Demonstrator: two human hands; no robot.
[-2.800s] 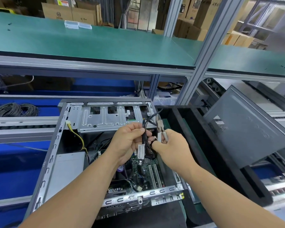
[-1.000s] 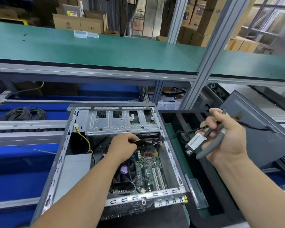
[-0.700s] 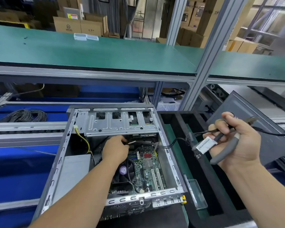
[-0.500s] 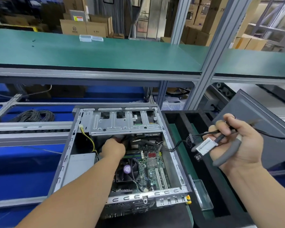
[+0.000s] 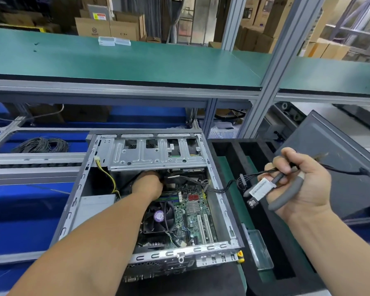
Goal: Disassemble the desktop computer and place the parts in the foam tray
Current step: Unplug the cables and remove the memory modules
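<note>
We see the open computer case (image 5: pixel 150 201) lying on the bench, its motherboard (image 5: pixel 192 210) and fan (image 5: pixel 158 216) exposed, with a metal drive cage (image 5: pixel 156 154) across its far end. The left hand (image 5: pixel 146 184) reaches deep into the case, just under the cage's near edge; its fingers are hidden beneath the metal, so we cannot tell whether they hold anything. The right hand (image 5: pixel 297 182) is raised over the foam tray (image 5: pixel 226 146), which sits just right of the case. This hand is clenched around a black cable (image 5: pixel 252 174) and the grey handles of a pair of pliers (image 5: pixel 286 193). The cable carries a white label (image 5: pixel 260 189) and a small connector (image 5: pixel 252 203) hanging below it; thin wires run from the hand back over the case wall to the board. Another strand trails right to a plug (image 5: pixel 366 172) in front of the grey side panel (image 5: pixel 333 167), which leans in the tray's far right part. A clear plastic box (image 5: pixel 259 248) lies in the tray near the case's front corner. A yellow-black wire (image 5: pixel 107 174) runs down inside the case at left. A coil of dark cable (image 5: pixel 41 144) lies well off to the left.
</note>
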